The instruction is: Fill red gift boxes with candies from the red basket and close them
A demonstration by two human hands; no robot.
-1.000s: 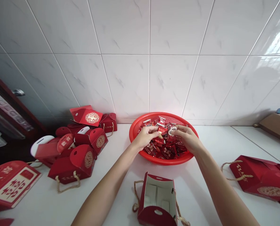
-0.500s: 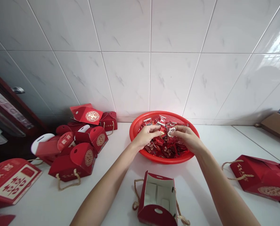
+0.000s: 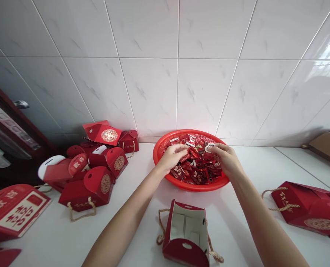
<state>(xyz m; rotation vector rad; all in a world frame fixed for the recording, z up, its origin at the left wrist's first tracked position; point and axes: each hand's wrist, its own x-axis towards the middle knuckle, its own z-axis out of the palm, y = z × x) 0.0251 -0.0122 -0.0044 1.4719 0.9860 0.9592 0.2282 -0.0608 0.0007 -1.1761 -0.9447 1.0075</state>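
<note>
- Right hand (image 3: 228, 160) has parted from left hand (image 3: 171, 158), its fingers pinching a white-labelled candy (image 3: 209, 147), singling it out.
- Left fingers hang over red basket (image 3: 194, 188); cannot tell whether pinching.

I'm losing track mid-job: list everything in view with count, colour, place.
Basket: one, red, counter centre.
Wrapped packets: many, mostly red, in basket.
Open box: one, red, front centre.
Left boxes: several, mostly red, left.
Right box: at least one, red, right.
Carton: one, brown, far right.
Unidentified unit: one, dark, far left.
Counter: one, white, underneath.
Tiled wall: one, pale grey, behind.
Left hand: one, bare, over basket.
Right hand: one, bare, pinching a packet, basket's right side.
</note>
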